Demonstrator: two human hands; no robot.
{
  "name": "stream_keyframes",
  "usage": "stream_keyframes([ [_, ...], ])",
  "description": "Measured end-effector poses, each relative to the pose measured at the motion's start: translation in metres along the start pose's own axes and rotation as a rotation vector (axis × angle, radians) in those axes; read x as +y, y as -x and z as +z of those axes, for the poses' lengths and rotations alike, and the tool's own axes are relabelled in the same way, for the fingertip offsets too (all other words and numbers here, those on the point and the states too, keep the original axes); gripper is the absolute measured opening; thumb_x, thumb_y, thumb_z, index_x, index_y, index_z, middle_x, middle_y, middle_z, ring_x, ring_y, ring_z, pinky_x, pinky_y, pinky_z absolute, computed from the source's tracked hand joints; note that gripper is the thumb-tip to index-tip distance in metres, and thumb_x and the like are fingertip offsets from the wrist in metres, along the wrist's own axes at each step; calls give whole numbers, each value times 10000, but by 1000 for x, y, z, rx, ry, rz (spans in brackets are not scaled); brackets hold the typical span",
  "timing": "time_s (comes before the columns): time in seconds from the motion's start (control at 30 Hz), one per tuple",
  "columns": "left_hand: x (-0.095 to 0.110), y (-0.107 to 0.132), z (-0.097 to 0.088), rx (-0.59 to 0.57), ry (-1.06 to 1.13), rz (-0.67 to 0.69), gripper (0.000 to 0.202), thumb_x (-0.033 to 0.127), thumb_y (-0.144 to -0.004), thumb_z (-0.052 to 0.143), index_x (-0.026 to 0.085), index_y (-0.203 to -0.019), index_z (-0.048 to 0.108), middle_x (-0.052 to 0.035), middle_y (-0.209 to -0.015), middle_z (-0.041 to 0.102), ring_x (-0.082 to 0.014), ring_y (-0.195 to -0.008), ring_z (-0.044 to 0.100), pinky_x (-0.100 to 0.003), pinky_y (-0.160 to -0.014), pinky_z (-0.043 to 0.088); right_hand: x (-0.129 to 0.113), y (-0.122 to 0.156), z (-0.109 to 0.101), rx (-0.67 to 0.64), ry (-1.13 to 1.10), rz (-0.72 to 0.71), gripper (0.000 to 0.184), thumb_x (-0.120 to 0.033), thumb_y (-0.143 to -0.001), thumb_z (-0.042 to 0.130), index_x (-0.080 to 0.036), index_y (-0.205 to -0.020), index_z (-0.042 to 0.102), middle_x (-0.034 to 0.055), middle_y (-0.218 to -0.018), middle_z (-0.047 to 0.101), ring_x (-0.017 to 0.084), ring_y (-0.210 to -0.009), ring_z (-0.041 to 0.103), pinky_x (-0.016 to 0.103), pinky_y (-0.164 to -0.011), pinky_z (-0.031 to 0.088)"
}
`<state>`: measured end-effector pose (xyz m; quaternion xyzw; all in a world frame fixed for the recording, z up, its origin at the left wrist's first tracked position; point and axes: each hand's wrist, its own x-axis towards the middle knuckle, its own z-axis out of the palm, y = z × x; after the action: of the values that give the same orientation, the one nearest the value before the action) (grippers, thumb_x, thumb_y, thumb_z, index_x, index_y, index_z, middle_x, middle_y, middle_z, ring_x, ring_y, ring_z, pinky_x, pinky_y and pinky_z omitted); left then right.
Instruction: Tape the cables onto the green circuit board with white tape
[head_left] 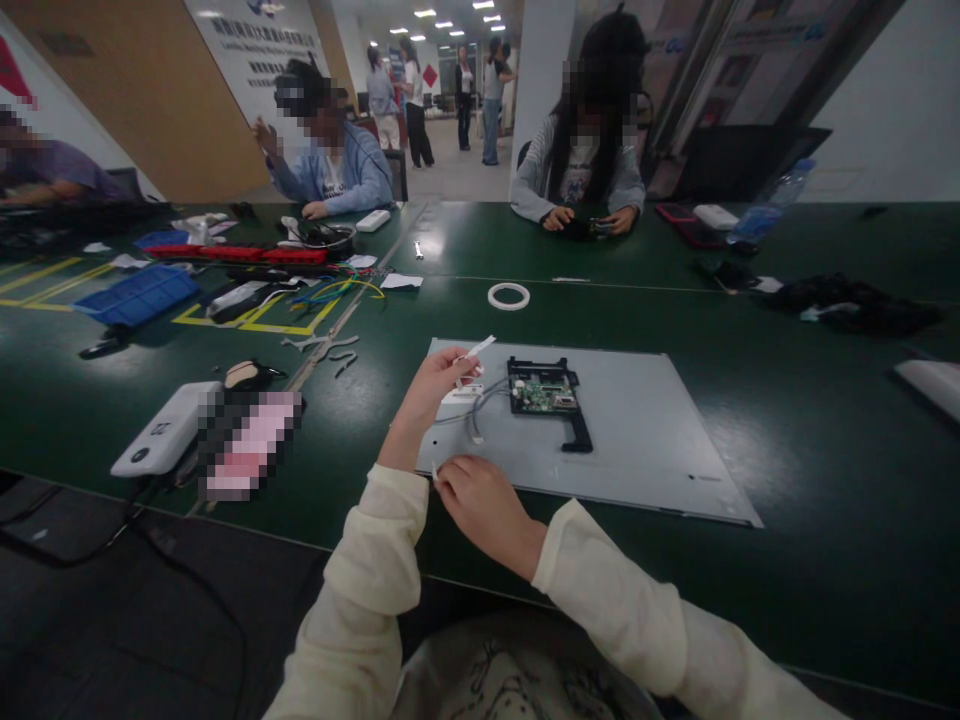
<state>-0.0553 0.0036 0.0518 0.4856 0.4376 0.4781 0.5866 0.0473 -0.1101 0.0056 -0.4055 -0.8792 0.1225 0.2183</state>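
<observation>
My left hand (442,385) is closed in a pinch on a thin white strip (481,347), which sticks out past its fingertips to the upper right. Below and to its left, my right hand (480,495) has its fingers curled together at the front edge of a flat grey panel (637,430). A small white sliver (434,470) shows at its fingertips; its kind is unclear. On the panel lies a black bracket (577,432) around a green circuit board (541,395). Grey cables (478,410) run left from the board, partly behind my left hand.
A white tape roll (508,296) lies beyond the panel. Pliers (319,343), a white power bank (169,430), a blue tray (135,295) and a red power strip (240,254) are to the left. Two people sit across the table, near a water bottle (772,205).
</observation>
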Motion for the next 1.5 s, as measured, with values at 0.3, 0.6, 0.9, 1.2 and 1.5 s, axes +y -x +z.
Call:
stream_keyframes([
  [0.3,2,-1,-3,49,47,19,221,341,-656,692,148,-666,584,18,-640,581,-71,-608,521,-196,-624,396,-13,-9,-14,82,-100,-20,135,-192,-917,403,-157,-829,500,18,-679,592,137,-629,568,239,-589,400],
  [0.6,2,-2,-3,105,25,-1,216,346,-642,695,158,-683,597,19,-614,581,-78,-589,525,-204,-604,395,34,-18,-52,310,290,-93,233,-135,-914,350,-168,-788,543,43,-677,579,179,-682,548,316,-736,422],
  [0.9,-4,-3,-3,82,10,15,239,363,-636,709,157,-696,605,18,-617,587,-83,-611,537,-218,-654,416,137,9,-106,533,61,404,295,-311,-878,438,-162,-1126,499,100,-962,647,236,-851,617,350,-743,461],
  [1.2,-14,-6,3,80,-86,-29,245,365,-668,673,156,-752,577,-5,-656,611,-111,-644,574,-222,-636,409,180,35,-94,326,-128,305,860,-376,-769,596,-195,-1444,95,169,-1433,267,284,-1264,361,466,-989,360],
  [1.5,-35,-15,-1,132,-446,-10,246,411,-722,583,168,-762,564,-21,-776,629,-179,-788,580,-273,-696,401,180,37,-70,152,-58,236,785,-429,-746,620,-198,-1399,250,119,-1465,220,291,-1273,334,452,-1037,299],
])
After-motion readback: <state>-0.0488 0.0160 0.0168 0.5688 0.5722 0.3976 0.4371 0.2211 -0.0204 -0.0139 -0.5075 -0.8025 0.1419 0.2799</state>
